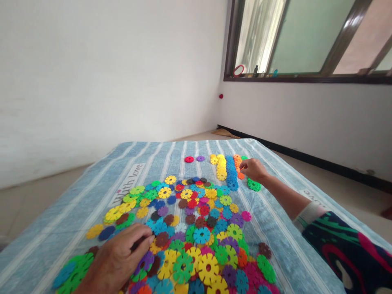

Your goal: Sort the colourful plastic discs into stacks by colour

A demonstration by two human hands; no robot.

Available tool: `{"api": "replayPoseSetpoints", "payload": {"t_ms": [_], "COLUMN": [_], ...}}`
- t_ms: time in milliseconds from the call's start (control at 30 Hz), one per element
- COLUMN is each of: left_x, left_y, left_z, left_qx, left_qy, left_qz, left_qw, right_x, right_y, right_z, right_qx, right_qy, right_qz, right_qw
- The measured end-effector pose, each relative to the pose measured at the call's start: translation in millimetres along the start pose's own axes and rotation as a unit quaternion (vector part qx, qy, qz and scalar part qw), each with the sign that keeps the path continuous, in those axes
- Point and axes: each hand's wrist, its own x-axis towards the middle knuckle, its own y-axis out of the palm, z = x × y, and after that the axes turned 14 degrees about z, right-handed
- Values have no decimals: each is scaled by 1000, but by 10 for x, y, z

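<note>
A large loose pile of notched plastic snowflake discs [208, 267] in many colours covers the near middle of the cloth. My left hand [121, 255] rests on the pile's left side, fingers curled and thumb near the forefinger; whatever they hold is hidden. Farther off, my right hand [253, 169] is closed, fingertips touching a column of orange discs [237, 160]; I cannot make out what they pinch. To its left run overlapping columns of blue discs [232, 173] and yellow discs [221, 167]. Green discs [254, 184] lie just below the right hand.
A single red disc [189, 159] and a purple disc [200, 158] lie near the far edge. Beneath everything is a blue-and-white striped cloth [159, 159]. White walls [107, 73] stand beyond, with a window [309, 36] at the right and small items on its sill.
</note>
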Motion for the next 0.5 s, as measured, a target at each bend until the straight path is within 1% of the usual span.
{"api": "replayPoseSetpoints", "payload": {"t_ms": [100,233,300,400,500], "left_x": [-14,-24,-28,-32,-31], "left_y": [-2,-38,-61,-82,-83], "left_z": [-33,-118,-162,-213,-241], "left_qx": [-2,0,0,1,-1], "left_qy": [-13,-16,-13,-12,-10], "left_qz": [17,34,38,44,49], "left_qw": [1000,999,999,999,999], "right_x": [-286,-708,-895,-1127,-1306], "right_y": [76,213,273,336,382], "right_z": [143,370,502,730,971], "right_qx": [21,50,66,62,43], "right_qy": [-54,-135,-207,-328,-402], "right_qz": [8,45,74,108,124], "right_qw": [998,989,973,937,906]}}
